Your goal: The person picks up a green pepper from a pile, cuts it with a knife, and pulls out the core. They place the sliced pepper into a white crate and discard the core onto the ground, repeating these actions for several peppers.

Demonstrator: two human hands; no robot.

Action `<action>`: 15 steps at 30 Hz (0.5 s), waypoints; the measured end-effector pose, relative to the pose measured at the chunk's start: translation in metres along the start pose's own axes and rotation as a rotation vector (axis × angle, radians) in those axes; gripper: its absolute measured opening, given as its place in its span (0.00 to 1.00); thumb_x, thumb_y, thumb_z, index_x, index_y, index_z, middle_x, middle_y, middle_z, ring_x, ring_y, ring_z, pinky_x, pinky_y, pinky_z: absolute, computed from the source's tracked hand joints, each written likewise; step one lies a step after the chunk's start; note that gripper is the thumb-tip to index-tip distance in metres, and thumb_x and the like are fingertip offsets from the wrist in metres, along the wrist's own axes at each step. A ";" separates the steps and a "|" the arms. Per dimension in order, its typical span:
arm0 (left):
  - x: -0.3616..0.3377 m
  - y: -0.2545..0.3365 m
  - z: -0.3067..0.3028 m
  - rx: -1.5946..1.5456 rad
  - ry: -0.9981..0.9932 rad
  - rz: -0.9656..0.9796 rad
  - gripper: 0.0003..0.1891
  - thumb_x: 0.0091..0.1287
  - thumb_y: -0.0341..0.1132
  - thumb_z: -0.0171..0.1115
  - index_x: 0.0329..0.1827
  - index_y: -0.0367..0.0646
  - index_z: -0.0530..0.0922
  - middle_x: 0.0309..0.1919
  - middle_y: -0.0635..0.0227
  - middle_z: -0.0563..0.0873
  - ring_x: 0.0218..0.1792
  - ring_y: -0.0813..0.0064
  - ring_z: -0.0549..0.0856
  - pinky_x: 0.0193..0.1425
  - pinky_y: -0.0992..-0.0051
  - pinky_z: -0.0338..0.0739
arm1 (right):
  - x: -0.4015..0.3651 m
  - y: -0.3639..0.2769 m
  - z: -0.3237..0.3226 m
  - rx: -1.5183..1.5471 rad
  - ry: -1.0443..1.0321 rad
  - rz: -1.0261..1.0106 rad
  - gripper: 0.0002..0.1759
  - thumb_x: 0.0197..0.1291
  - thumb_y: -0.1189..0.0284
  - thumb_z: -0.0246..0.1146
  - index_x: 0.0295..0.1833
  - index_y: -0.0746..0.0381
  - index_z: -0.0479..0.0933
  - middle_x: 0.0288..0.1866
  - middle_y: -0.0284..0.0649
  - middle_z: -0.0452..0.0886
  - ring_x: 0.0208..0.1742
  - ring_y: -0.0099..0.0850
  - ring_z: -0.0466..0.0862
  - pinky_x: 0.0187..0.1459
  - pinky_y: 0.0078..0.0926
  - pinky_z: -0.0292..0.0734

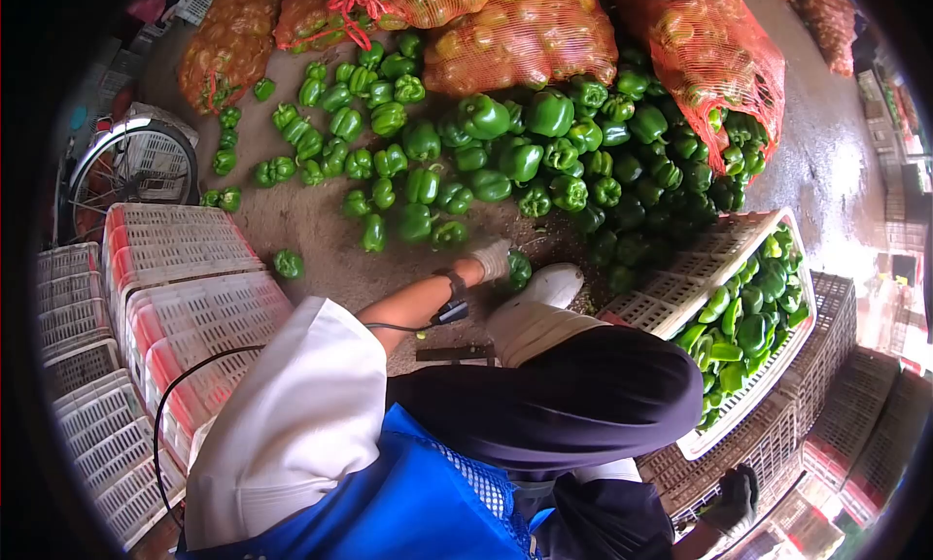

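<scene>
My left hand (494, 260), in a pale glove, reaches down to the floor in front of my shoe. A green bell pepper (519, 269) lies right at its fingertips, partly overlapped by the glove; its finger posture is blurred. Low on the right, my right hand (731, 505) wears a grey glove with dark fingers and hangs beside the stacked crates, its grip unclear. Many green bell peppers (491, 186) spread over the floor ahead. A tilted white crate (702, 441) to my right holds more green peppers (753, 317).
Red mesh sacks (525, 35) full of peppers stand along the back, one (714, 50) spilling open. Stacked white crates (194, 244) rise on my left, near a wheel (131, 176). Brown crates (826, 337) stand on the right. A black cable (160, 434) runs along my left arm.
</scene>
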State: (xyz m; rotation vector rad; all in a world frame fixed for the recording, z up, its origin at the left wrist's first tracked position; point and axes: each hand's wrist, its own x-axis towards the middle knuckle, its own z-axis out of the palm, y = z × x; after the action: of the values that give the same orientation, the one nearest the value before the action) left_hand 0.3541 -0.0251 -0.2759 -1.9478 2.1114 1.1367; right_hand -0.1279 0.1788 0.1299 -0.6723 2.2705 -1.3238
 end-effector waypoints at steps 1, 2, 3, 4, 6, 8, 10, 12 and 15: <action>0.021 -0.016 0.033 0.014 0.012 0.012 0.27 0.46 0.40 0.71 0.52 0.42 0.80 0.47 0.49 0.83 0.50 0.53 0.83 0.54 0.58 0.77 | 0.002 0.000 0.002 0.003 -0.020 -0.004 0.12 0.65 0.74 0.56 0.44 0.73 0.80 0.41 0.44 0.84 0.35 0.29 0.85 0.38 0.22 0.83; 0.041 -0.038 0.076 -0.027 0.107 0.041 0.27 0.42 0.40 0.75 0.46 0.37 0.81 0.43 0.48 0.84 0.46 0.54 0.85 0.50 0.59 0.78 | 0.003 0.000 0.005 -0.001 -0.035 -0.010 0.12 0.65 0.75 0.56 0.44 0.73 0.80 0.41 0.44 0.84 0.35 0.29 0.85 0.38 0.22 0.83; 0.024 -0.019 0.042 -0.097 0.043 -0.068 0.26 0.41 0.40 0.76 0.44 0.37 0.82 0.41 0.48 0.85 0.44 0.54 0.85 0.49 0.59 0.79 | 0.002 0.001 0.008 0.000 -0.048 -0.013 0.12 0.65 0.75 0.56 0.44 0.73 0.80 0.42 0.44 0.84 0.35 0.29 0.85 0.38 0.22 0.83; 0.004 0.002 0.003 -0.161 -0.015 -0.182 0.25 0.40 0.40 0.76 0.41 0.36 0.82 0.39 0.48 0.85 0.42 0.54 0.86 0.48 0.60 0.79 | 0.001 0.001 0.014 -0.110 -0.014 -0.097 0.09 0.61 0.77 0.58 0.43 0.72 0.80 0.39 0.44 0.83 0.34 0.31 0.85 0.34 0.21 0.82; -0.013 0.017 -0.028 -0.235 -0.048 -0.273 0.23 0.39 0.39 0.78 0.37 0.34 0.83 0.34 0.47 0.86 0.37 0.54 0.86 0.45 0.61 0.80 | 0.003 0.010 0.014 -0.059 -0.042 -0.164 0.11 0.58 0.76 0.62 0.43 0.72 0.80 0.38 0.44 0.83 0.32 0.31 0.85 0.31 0.22 0.82; -0.010 0.009 -0.018 -0.275 -0.010 -0.265 0.22 0.36 0.36 0.78 0.34 0.33 0.83 0.31 0.48 0.86 0.33 0.56 0.87 0.42 0.62 0.81 | -0.001 -0.002 0.019 0.079 -0.036 -0.017 0.12 0.56 0.75 0.64 0.43 0.72 0.80 0.37 0.44 0.84 0.31 0.32 0.85 0.31 0.23 0.82; -0.021 0.002 -0.010 -0.561 0.100 -0.186 0.21 0.37 0.33 0.77 0.36 0.33 0.83 0.28 0.55 0.86 0.30 0.61 0.86 0.38 0.66 0.81 | -0.004 -0.006 0.015 0.168 -0.056 0.002 0.12 0.55 0.76 0.64 0.44 0.72 0.80 0.34 0.45 0.84 0.30 0.32 0.85 0.31 0.24 0.82; -0.016 0.021 -0.021 -0.924 0.203 0.002 0.22 0.38 0.31 0.75 0.39 0.33 0.83 0.26 0.61 0.86 0.29 0.65 0.85 0.35 0.70 0.81 | -0.008 -0.010 0.013 0.194 -0.068 0.009 0.13 0.55 0.76 0.64 0.45 0.73 0.80 0.35 0.46 0.84 0.29 0.32 0.85 0.31 0.25 0.83; -0.043 0.084 -0.109 -1.087 0.129 0.146 0.25 0.37 0.30 0.74 0.43 0.34 0.83 0.27 0.65 0.86 0.30 0.69 0.84 0.36 0.73 0.80 | -0.020 -0.018 0.029 0.234 -0.170 -0.093 0.13 0.57 0.76 0.63 0.45 0.74 0.80 0.38 0.46 0.84 0.33 0.35 0.86 0.31 0.26 0.84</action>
State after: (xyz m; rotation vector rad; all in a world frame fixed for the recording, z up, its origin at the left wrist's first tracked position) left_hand 0.3352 -0.0530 -0.1359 -2.2050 1.8361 2.6422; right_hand -0.0912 0.1633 0.1351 -0.7834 1.9348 -1.4866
